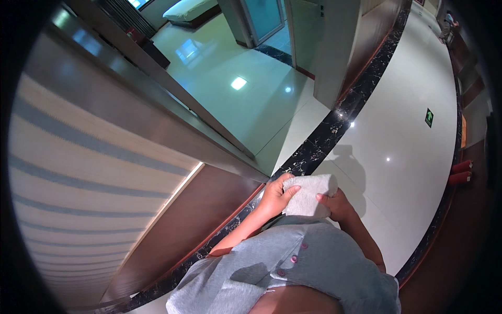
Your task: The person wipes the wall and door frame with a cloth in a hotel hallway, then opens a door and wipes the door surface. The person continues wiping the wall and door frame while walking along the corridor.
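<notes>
A folded pale grey cloth [308, 196], with a towel-like nap, is held in front of my waist. My left hand [277, 196] grips its left side, thumb on top. On the right edge, my right hand [336, 203] pinches it the same way, with the fingers hidden beneath. Below the cloth shows the grey buttoned shirt [325, 251] that I wear. Just beyond my hands runs a black marbled floor strip [310, 153] at an open doorway.
A door frame [219, 141] and striped wall [86, 157] rise close on my left. Through the doorway are a bed [192, 11] and a glass door [264, 19]. Along the corridor lie a green arrow floor sign [429, 117] and red cylinders [459, 172]. A person [448, 25] is far off.
</notes>
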Demonstrator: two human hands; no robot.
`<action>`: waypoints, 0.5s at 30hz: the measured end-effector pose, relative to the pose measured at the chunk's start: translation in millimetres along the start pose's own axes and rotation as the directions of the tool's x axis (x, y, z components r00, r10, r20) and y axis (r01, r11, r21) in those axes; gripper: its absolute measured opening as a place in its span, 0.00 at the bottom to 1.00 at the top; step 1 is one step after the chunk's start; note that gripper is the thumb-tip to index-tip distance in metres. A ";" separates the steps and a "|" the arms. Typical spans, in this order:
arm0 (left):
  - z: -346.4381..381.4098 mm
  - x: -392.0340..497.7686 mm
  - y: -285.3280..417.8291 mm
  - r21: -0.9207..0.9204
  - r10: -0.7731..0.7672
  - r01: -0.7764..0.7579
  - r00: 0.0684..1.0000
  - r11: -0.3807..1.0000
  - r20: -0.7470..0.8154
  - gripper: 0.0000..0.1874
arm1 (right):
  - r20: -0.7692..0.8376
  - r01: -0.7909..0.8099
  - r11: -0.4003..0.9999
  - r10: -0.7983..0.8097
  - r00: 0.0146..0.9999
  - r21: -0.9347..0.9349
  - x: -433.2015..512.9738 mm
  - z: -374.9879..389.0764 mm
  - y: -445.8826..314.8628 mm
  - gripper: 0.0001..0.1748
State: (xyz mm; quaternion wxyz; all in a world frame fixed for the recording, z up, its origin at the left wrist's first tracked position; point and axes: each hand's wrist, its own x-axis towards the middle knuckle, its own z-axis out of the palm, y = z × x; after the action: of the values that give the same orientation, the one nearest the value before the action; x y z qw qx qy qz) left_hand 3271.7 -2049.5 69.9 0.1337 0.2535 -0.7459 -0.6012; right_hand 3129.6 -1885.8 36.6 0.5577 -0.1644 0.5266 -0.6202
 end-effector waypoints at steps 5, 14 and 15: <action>-24.7 34.6 -20.8 -0.204 -0.086 0.062 0.990 0.977 -0.111 0.08 | 0.075 -0.046 0.999 0.045 0.996 0.021 55.0 12.2 -20.5 0.28; -32.9 57.1 -24.1 -0.080 -0.050 0.013 0.871 0.997 -0.489 0.09 | 0.436 -0.212 0.977 0.188 0.880 0.006 127.9 -0.8 -52.0 0.24; -30.7 58.5 -20.9 -0.068 -0.073 0.041 0.817 0.997 -0.571 0.07 | 0.539 -0.219 0.975 0.164 0.826 0.040 142.2 -2.7 -56.0 0.24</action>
State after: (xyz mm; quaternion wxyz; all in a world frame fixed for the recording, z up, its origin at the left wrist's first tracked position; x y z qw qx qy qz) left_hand 3242.9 -2109.6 51.0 0.3404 0.4411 -0.6473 -0.5202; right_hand 3052.4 -2017.5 27.8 0.7485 -0.2478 0.3334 -0.5169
